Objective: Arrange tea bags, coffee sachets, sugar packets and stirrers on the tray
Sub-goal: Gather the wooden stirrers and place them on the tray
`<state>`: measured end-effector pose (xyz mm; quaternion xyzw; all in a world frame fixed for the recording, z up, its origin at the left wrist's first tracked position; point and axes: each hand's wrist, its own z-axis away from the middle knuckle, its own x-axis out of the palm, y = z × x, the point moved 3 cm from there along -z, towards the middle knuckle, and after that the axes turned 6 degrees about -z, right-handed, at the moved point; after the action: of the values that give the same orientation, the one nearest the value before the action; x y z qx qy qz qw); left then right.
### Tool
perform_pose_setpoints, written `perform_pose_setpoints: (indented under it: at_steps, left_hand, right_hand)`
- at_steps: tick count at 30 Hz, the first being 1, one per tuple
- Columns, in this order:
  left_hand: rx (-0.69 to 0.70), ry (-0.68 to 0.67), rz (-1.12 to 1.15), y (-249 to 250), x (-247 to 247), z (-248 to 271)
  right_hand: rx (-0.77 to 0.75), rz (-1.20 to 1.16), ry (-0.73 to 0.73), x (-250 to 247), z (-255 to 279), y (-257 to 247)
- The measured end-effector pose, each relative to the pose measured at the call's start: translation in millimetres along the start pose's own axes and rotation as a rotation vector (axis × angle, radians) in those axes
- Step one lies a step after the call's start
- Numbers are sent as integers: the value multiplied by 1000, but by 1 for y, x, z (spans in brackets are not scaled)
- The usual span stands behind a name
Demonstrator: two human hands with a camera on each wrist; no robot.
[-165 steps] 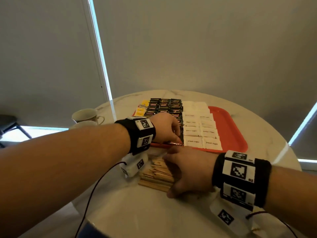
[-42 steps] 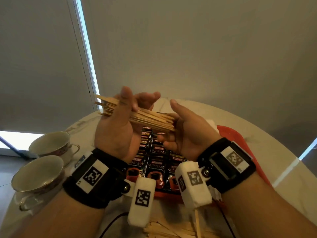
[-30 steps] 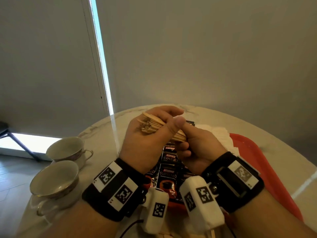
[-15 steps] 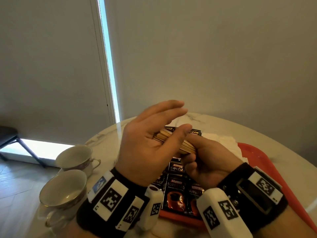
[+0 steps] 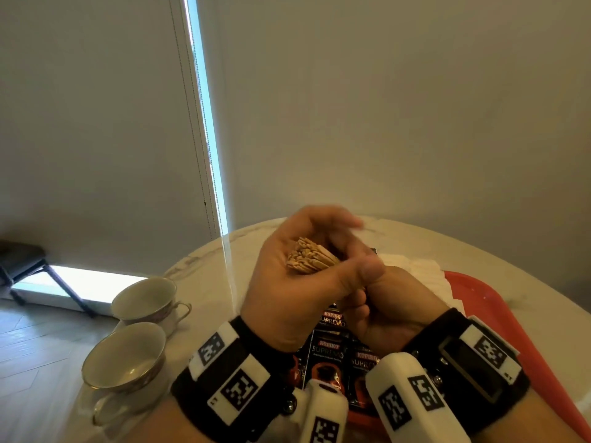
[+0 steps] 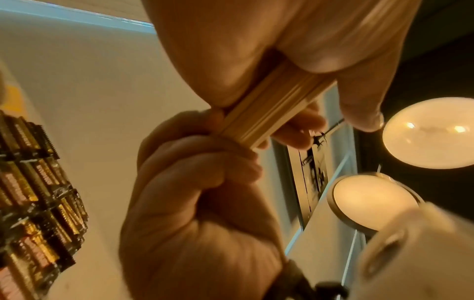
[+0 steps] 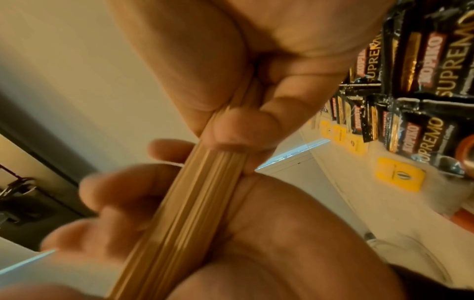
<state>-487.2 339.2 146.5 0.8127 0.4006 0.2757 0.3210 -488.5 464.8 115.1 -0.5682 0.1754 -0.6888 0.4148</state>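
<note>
A bundle of wooden stirrers (image 5: 307, 259) is held up in front of me, above the tray, by both hands. My left hand (image 5: 323, 251) cups its near end, thumb across it and fingers curled over it. My right hand (image 5: 361, 303), just below, grips the far end in a fist. In the left wrist view the bundle (image 6: 271, 109) runs from my palm into the right fist (image 6: 200, 192). The right wrist view shows the stirrers (image 7: 189, 203) lying across the left palm. Black coffee sachets (image 5: 329, 350) lie in rows on the red tray (image 5: 499, 318), with white sugar packets (image 5: 412, 271) behind them and yellow tea bags (image 7: 397, 174) beside them.
Two empty teacups (image 5: 144, 298) (image 5: 124, 356) stand on the round marble table (image 5: 204, 276), left of the tray. A wall and a window blind rise behind the table. A dark chair (image 5: 22, 260) stands on the floor at far left.
The stirrers came up off the table into both hands. Over the last half second my left fingers went from straight to curled over the bundle, and the right hand kept its grip.
</note>
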Motion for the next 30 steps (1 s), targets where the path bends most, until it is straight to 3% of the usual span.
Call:
perform_pose_setpoints:
  at_steps: [5,11,20,23,27,30]
  left_hand:
    - [-34,66,-81,-1,3,-9]
    - [-57,101,-96,-1,1,-13]
    - [-69,110,-156,23,7,-6]
    - [-120,225,-113,32,1,-7]
    - [-341,406,29,30,-18,-12]
    - [-541,383,141,19,-19,-11]
  right_hand:
    - [-20,-3,-87,-6,-5,-3]
    - [-3,-199,-276,4,0,-7]
    - [-43,-111,-229,17,9,-5]
    - [-96,10,-233,19,20,-9]
    - [-255,394,-205,25,37,-24]
    - [-344,797,-229,33,49,-32]
